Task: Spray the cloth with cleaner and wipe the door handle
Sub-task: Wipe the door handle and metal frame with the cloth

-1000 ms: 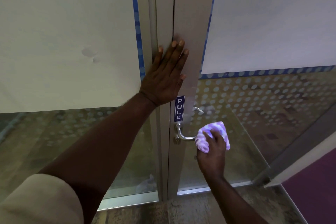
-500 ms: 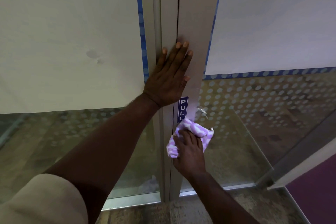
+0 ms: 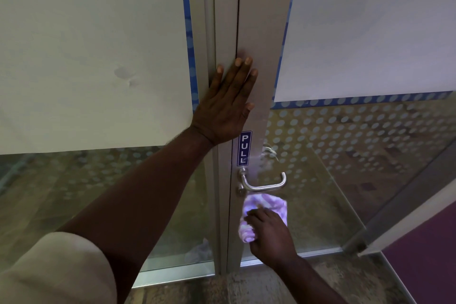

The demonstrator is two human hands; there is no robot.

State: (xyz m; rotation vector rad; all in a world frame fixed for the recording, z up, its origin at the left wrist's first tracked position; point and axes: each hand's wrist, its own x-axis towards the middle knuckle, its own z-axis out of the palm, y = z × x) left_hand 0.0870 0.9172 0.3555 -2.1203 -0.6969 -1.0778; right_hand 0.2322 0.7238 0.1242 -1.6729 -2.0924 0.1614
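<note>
- Two hands in view, both at a glass door with a metal frame (image 3: 261, 32).
- Left hand (image 3: 227, 103): spread flat, fingers together and pointing up, palm pressed against the door frame where it meets the neighbouring post, above the sign. Holds nothing. A pale rolled sleeve (image 3: 54, 271) covers the upper arm at the lower left corner of the view.
- Right hand (image 3: 269, 237): curled around a bunched cloth, gripping it from below, wrist reaching up from the bottom edge of the view.
- Cloth (image 3: 261, 210): purple-and-white patterned, crumpled, held against the door just under the handle; its upper edge sits close beneath the lever bar, contact with the bar not clear.
- Door handle (image 3: 264, 186): silver metal lever, mounted on the frame's lower part, bar running to the right and curving back toward the glass at its far end. Fully uncovered.
- Sign (image 3: 244, 148): narrow blue strip reading "PULL" vertically, fixed on the frame just above the handle mount and just beside the left wrist.
- Glass panels (image 3: 357, 145): dotted frosting on the lower part, white sheets (image 3: 86, 44) edged in blue tape over the upper parts on both sides of the frame.
</note>
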